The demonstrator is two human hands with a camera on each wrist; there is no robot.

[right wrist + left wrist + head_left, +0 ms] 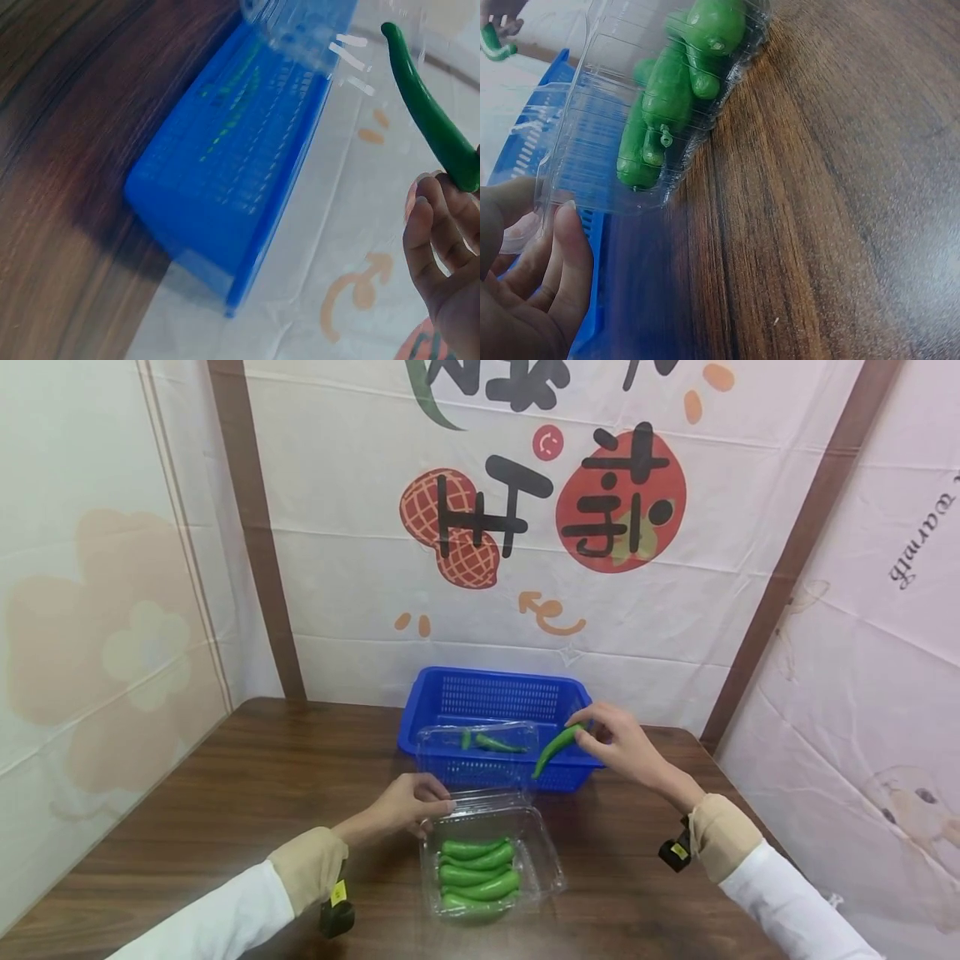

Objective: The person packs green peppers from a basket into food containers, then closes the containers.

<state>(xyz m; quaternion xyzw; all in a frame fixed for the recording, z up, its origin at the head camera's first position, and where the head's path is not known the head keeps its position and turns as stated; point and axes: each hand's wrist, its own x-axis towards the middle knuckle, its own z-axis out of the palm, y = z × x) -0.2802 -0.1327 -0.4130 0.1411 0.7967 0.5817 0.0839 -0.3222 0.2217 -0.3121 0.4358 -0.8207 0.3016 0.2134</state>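
My right hand (618, 743) pinches one end of a green chili pepper (557, 750) above the right front rim of a blue plastic basket (498, 679). The pepper's other end points down and left. With thumb and fingers my left hand (405, 806) pinches the hinge-side edge of a clear plastic clamshell box (551, 860). Several green peppers (480, 874) lie side by side in its tray. The raised clear lid (431, 752) leans toward the basket and overlaps it. In the left wrist view, peppers (667, 94) show through the box wall.
A few more green peppers (498, 744) are in the basket, seen through the lid. The brown wooden table (300, 777) ends at a printed cloth wall (337, 668) behind the basket. Similar cloth (847, 710) hangs at the right side.
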